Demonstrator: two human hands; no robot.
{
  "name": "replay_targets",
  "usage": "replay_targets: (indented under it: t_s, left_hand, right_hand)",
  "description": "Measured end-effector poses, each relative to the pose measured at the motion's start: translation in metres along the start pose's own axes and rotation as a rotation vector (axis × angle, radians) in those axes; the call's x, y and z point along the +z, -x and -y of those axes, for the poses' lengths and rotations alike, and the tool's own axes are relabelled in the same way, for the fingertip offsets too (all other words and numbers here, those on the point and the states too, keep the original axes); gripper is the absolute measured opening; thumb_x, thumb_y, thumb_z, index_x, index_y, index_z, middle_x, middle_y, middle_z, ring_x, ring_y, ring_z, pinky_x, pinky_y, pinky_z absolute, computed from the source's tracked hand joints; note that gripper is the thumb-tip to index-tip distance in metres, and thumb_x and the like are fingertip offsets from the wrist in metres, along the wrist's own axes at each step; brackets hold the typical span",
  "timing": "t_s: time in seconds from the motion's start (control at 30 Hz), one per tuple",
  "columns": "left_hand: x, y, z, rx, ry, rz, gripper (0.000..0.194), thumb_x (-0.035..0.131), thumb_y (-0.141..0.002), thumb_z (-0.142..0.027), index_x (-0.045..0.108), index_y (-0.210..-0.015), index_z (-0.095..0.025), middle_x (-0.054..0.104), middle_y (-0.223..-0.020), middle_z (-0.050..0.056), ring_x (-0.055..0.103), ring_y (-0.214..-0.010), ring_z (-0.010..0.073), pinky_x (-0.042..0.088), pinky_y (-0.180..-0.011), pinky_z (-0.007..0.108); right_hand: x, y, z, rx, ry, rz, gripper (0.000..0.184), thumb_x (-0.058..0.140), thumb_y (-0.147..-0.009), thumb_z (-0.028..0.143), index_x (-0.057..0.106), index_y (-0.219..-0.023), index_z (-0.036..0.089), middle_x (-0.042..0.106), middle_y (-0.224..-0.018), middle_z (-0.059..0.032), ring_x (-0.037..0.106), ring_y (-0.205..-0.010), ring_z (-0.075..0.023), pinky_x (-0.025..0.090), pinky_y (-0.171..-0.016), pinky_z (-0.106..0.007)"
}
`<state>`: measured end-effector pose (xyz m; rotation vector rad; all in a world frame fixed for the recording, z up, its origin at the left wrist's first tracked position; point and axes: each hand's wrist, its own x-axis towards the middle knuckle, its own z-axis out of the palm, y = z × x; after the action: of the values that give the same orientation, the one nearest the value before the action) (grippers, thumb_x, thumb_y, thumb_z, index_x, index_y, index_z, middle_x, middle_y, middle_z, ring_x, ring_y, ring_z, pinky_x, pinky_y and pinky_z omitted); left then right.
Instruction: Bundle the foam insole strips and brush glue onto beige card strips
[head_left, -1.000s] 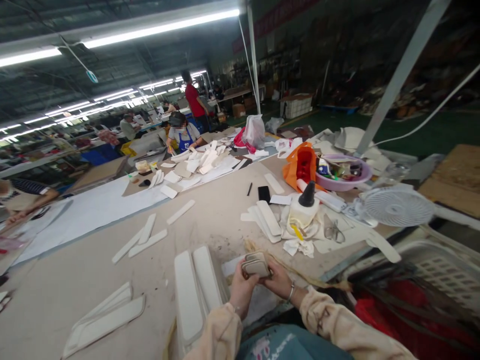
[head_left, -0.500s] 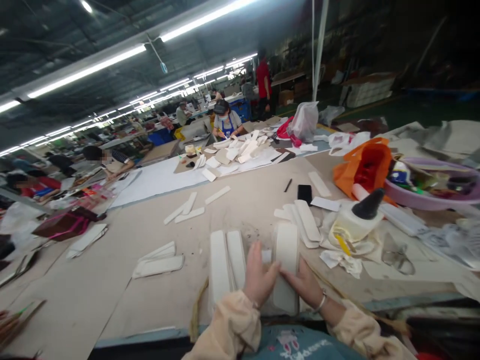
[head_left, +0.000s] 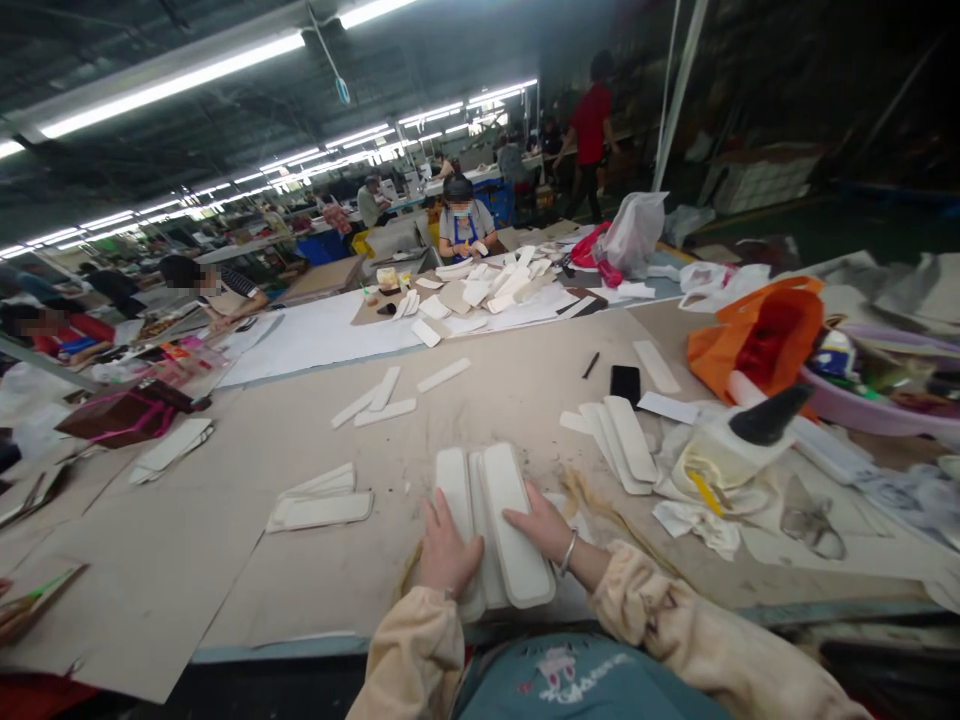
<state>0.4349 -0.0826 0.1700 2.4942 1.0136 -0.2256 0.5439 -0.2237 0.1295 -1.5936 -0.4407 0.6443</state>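
Note:
In front of my body, long white padded strips with rounded ends lie side by side in stacks. My left hand (head_left: 448, 548) lies against the left stack (head_left: 452, 470), fingers stretched and thumb apart, partly covering it. At the right stack (head_left: 517, 535), my right hand (head_left: 546, 522) grips the right side, thumb on top and fingers down the outer edge, partly hidden. Between these two, a narrower-looking middle stack (head_left: 486, 540) is partly covered by the right one. A tan cloth strip (head_left: 592, 500) runs behind my right wrist.
Loose strips (head_left: 322, 510) lie to the left and more strips (head_left: 628, 440) to the right. A black-nozzled bottle (head_left: 727, 455), an orange bag (head_left: 765, 325), a purple basin (head_left: 862, 400) and a black phone-like slab (head_left: 625, 385) sit on the right. Co-workers (head_left: 466, 225) work across the table.
The strips held up in both hands are down on the table. The right stack has shifted left against the others, and my left hand has moved onto the left stack. The view has turned.

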Motion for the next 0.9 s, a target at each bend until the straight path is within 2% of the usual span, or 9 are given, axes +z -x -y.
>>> replay_targets:
  t_s: [0.13,0.23,0.33,0.47,0.63,0.8,0.9]
  left_hand:
    - [-0.008,-0.004,0.011,0.042,0.052,0.029,0.094,0.055,-0.074,-0.031,0.004,-0.145,0.002,0.011,-0.152,0.03,0.016,-0.142,0.0346,0.024,-0.111,0.04]
    - [-0.01,-0.007,0.021,0.059,0.075,0.063,0.094,0.054,-0.074,-0.035,0.006,-0.145,0.002,0.01,-0.153,0.027,0.013,-0.143,0.0328,0.023,-0.113,0.04]
    - [-0.008,-0.01,0.03,0.09,0.103,0.084,0.095,0.054,-0.074,-0.038,0.007,-0.145,0.002,0.011,-0.153,0.027,0.013,-0.143,0.0327,0.023,-0.113,0.042]
    - [-0.006,-0.016,0.041,0.103,0.163,0.089,0.097,0.056,-0.073,-0.042,0.009,-0.144,0.004,0.014,-0.153,0.027,0.013,-0.143,0.0321,0.021,-0.115,0.042]
    - [-0.004,-0.019,0.051,0.113,0.238,0.066,0.093,0.055,-0.075,-0.046,0.014,-0.144,0.002,0.018,-0.152,0.026,0.015,-0.143,0.0295,0.018,-0.116,0.039]
    - [-0.001,-0.014,0.059,0.135,0.269,0.042,0.088,0.049,-0.081,-0.045,0.011,-0.145,0.002,0.019,-0.153,0.025,0.017,-0.143,0.0285,0.02,-0.116,0.041]
    - [-0.001,-0.01,0.059,0.144,0.238,0.047,0.085,0.044,-0.084,-0.045,0.009,-0.145,0.002,0.015,-0.153,0.025,0.017,-0.143,0.0285,0.023,-0.114,0.041]
  right_hand:
    - [0.016,-0.004,-0.008,0.032,0.059,-0.096,0.046,0.053,-0.073,0.031,0.055,-0.115,0.015,0.064,-0.113,-0.012,0.057,-0.107,-0.0279,0.043,-0.097,-0.044]
    - [0.029,-0.004,-0.015,0.049,0.083,-0.15,0.044,0.048,-0.073,0.025,0.057,-0.116,0.017,0.063,-0.117,-0.0101,0.055,-0.113,-0.0261,0.041,-0.101,-0.043]
    - [0.04,-0.003,-0.022,0.084,0.101,-0.177,0.054,0.042,-0.075,0.021,0.049,-0.128,0.018,0.061,-0.124,-0.0086,0.056,-0.115,-0.0229,0.043,-0.101,-0.04]
    - [0.05,-0.004,-0.028,0.12,0.179,-0.218,0.071,0.044,-0.075,0.021,0.03,-0.145,0.016,0.043,-0.144,-0.0111,0.041,-0.132,-0.0247,0.033,-0.11,-0.045]
    - [0.059,-0.008,-0.033,0.063,0.308,-0.189,0.074,0.044,-0.073,0.018,0.03,-0.145,0.01,0.032,-0.15,-0.0137,0.026,-0.14,-0.0238,0.019,-0.117,-0.044]
    - [0.059,-0.006,-0.032,-0.004,0.41,-0.165,0.067,0.039,-0.08,0.016,0.028,-0.146,0.012,0.025,-0.153,-0.0135,0.019,-0.142,-0.0227,0.015,-0.117,-0.046]
    - [0.058,-0.001,-0.027,-0.079,0.507,-0.142,0.064,0.042,-0.085,0.023,0.029,-0.146,0.012,0.016,-0.156,-0.0139,0.012,-0.143,-0.0249,0.015,-0.117,-0.047]
